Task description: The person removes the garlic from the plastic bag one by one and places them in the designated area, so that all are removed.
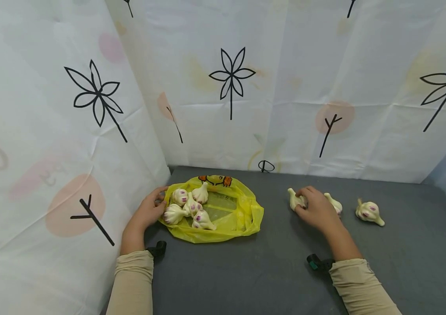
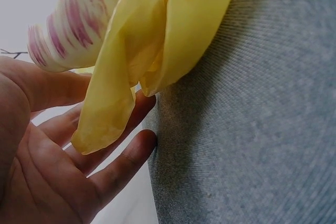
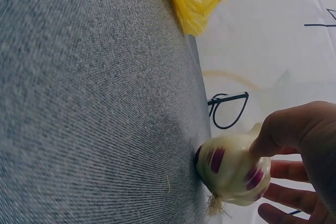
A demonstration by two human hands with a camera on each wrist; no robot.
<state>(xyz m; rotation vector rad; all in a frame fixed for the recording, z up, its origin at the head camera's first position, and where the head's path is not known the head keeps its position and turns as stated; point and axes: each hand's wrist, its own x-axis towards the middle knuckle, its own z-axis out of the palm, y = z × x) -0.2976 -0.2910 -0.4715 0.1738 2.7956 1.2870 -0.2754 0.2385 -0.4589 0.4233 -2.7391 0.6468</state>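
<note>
An open yellow plastic bag [image 1: 248, 214] lies on the grey table with several purple-streaked garlic bulbs [image 1: 203, 219] in its left half. At the bag's left rim is my left hand [image 1: 151, 209]; in the left wrist view its loosely bent fingers [image 2: 123, 166] are spread behind a hanging fold of the bag, close to one garlic bulb [image 2: 79, 24]. My right hand [image 1: 317, 210] holds a garlic bulb [image 3: 231, 169] between thumb and fingers, and the bulb touches the table. Partly hidden behind that hand is a second loose bulb [image 1: 334, 203]. A third bulb [image 1: 369, 212] lies farther right.
A white patterned cloth [image 1: 286, 87] hangs along the back and left sides of the table [image 1: 246, 275]. Dark wrist cameras sit at both cuffs. A stretch of table separates the bag from the loose bulbs.
</note>
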